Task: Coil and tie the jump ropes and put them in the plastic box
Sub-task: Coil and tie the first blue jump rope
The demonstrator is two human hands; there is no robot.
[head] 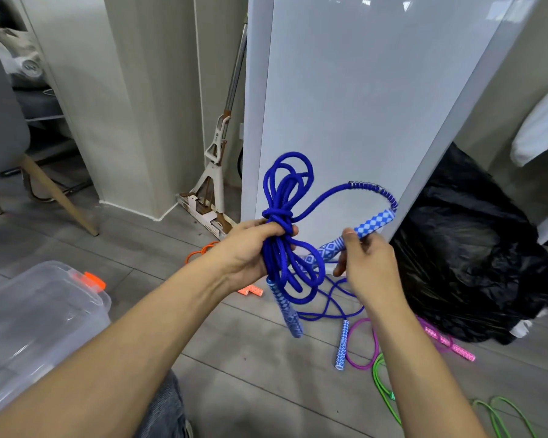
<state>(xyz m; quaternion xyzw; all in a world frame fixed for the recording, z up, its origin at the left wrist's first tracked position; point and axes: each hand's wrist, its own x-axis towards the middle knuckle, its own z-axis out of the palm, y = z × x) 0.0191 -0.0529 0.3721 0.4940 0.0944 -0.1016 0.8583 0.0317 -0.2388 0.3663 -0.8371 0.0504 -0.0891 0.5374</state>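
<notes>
— Where is the blue jump rope [285, 191]?

— Mid-frame, held off the floor. The person's left hand [250, 251] has its fingers curled tight round the middle of the coiled bundle, just under a knot [277, 214] wound round the strands. Loops stand up toward twelve o'clock and others hang toward six.

— And the right hand [370, 267]?

— At three o'clock from the left one. It pinches the rope's patterned handle [374, 221], thumb on top. A free arc of rope curves from that handle's upper end back to the knot. The other handle [287, 311] dangles at six o'clock below the left hand.

— The plastic box [38, 314]?

— On the floor at eight o'clock from the hands, clear-walled, with an orange latch [94, 279], well apart from the bundle.

— What else lies about?

— A second blue rope [329, 306] on the floor beneath the hands, and a purple rope [366, 343] beside it. A green rope [383, 384] lies at five o'clock. Pink handles [450, 343] lie at four o'clock, against a black bag [475, 263]. An orange rope [200, 249] shows at nine o'clock, behind the left wrist.
</notes>
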